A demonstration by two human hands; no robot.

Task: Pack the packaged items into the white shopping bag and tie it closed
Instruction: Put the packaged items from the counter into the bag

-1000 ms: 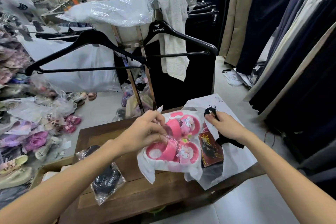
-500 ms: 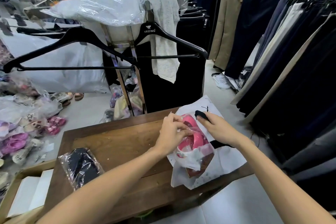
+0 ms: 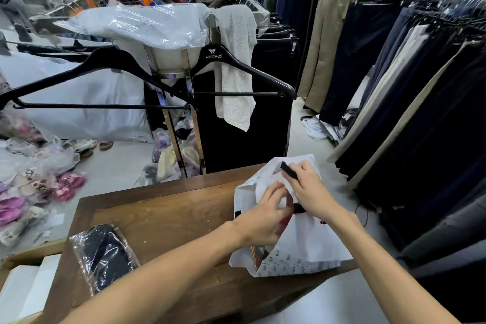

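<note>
The white shopping bag (image 3: 302,244) lies at the right end of the wooden table (image 3: 163,218). My left hand (image 3: 263,218) reaches into its mouth, fingers closed on something inside that the bag hides. My right hand (image 3: 310,192) holds the bag's upper edge by a black handle strap (image 3: 288,171). A reddish-brown packet (image 3: 259,255) shows through the lower opening. A clear plastic package with a dark item (image 3: 105,252) lies on the table's left part, apart from both hands.
A clothes rack with black hangers (image 3: 210,81) and a plastic-covered garment stands just behind the table. Trousers hang along the right. Bagged pink shoes (image 3: 65,187) lie on the floor to the left. A white box (image 3: 23,292) sits at lower left. Another person stands far back left.
The pink packaged item that my left hand held above the bag has gone down inside and is out of sight. The bag's white sides have closed over it.
</note>
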